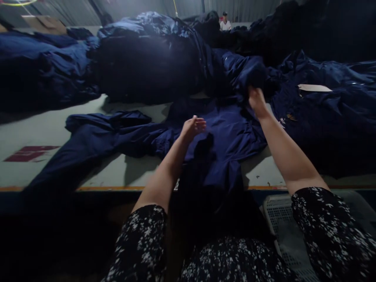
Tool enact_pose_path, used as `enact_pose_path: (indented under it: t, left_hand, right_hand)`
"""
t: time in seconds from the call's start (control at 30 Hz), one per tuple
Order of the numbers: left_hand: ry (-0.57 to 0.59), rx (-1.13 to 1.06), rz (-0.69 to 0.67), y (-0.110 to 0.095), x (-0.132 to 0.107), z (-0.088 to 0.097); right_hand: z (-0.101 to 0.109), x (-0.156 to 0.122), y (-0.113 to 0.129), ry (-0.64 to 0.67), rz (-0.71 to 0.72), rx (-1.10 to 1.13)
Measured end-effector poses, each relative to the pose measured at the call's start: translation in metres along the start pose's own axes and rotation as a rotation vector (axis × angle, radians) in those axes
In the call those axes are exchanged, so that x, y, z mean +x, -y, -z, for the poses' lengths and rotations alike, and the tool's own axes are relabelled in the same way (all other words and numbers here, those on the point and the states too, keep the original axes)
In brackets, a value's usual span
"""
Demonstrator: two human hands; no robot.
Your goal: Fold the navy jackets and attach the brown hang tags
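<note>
A dark navy jacket (226,125) lies spread on the pale table in front of me, one sleeve reaching left and its lower part hanging over the front edge. Above its middle hovers my left hand (193,127), fingers apart and nothing in them; its shadow falls on the cloth. My right hand (256,98) reaches farther out at the jacket's right side, closed on bunched navy cloth (253,74). The fingertips there are hidden in the fabric, and I cannot tell whether that cloth belongs to the spread jacket.
Big heaps of navy garments (147,62) line the back of the table (111,172). More garments (329,117) lie at the right, with a pale paper slip (315,87) on top. Below the edge stands a plastic basket (272,211). A person (225,23) is far back.
</note>
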State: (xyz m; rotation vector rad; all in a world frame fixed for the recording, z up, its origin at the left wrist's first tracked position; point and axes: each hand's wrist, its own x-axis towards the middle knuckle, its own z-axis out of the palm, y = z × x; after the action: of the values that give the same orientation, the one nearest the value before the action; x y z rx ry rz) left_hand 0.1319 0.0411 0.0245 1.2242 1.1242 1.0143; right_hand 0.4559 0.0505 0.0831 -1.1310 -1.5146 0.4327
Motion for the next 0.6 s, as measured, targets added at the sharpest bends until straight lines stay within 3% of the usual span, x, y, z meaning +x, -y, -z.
enact_pose_path:
  t: [0.1,0.2,0.3,0.43,0.53,0.6]
  left_hand:
    - [-0.223,-0.283,0.181,0.000,-0.002,0.046]
    - [-0.365,-0.315,0.270,0.006,-0.007,0.070]
    - [-0.351,-0.284,0.279,0.011,-0.009,0.074]
    - [-0.408,-0.142,0.242,0.010,-0.002,0.057]
    - [-0.501,0.098,0.121,-0.003,0.004,0.048]
    - [-0.526,0.264,0.014,-0.016,0.005,0.052]
  right_hand:
    - [-0.037,-0.015,0.015,0.264,-0.151,0.123]
    - [-0.036,-0.037,0.021,0.319,-0.290,0.191]
    - [-0.008,-0.068,0.016,0.138,-0.414,0.154]
    - [0.036,-0.111,0.002,-0.155,-0.392,0.119]
    - [0.062,-0.135,-0.009,-0.311,-0.356,0.094]
    - [0.077,-0.147,-0.017,-0.349,-0.337,0.038]
